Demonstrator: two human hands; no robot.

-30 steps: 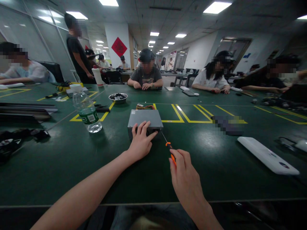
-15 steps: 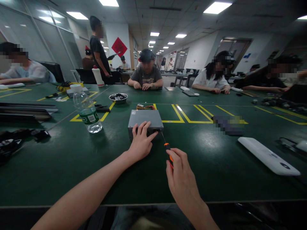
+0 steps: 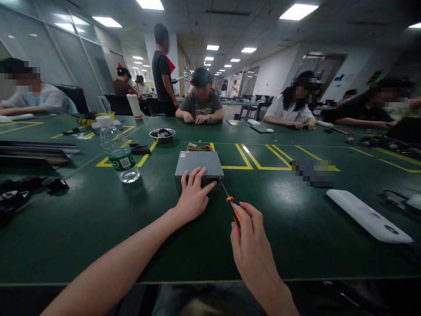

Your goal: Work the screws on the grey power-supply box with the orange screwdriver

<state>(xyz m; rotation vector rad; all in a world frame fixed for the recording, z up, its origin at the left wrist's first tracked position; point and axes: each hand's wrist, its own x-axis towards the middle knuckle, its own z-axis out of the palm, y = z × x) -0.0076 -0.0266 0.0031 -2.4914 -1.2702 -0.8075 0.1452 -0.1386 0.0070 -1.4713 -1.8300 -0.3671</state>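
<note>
A grey computer power supply (image 3: 199, 161) lies on the green table in front of me, coloured wires at its back. My left hand (image 3: 193, 195) holds it by the near edge, fingertips over the top and thumb on the near face. Parts of that face are hidden behind the hand. A screwdriver (image 3: 235, 216) with a black and orange handle is in my right hand (image 3: 251, 239), its handle between thumb and fingers. The thin shaft slants up to the right end of the near face. Whether the tip sits in a screw cannot be made out.
Left of the power supply stands a water bottle (image 3: 122, 156), with a metal bowl (image 3: 162, 135) of small parts beyond. A white elongated device (image 3: 368, 216) lies at right. Metal panels (image 3: 36, 153) and dark cables (image 3: 19, 193) lie at left. Several people sit around the table.
My right hand and the screwdriver handle have shifted slightly right, the handle turned in the fingers. The left hand and power supply look unmoved. A standing person behind has moved right.
</note>
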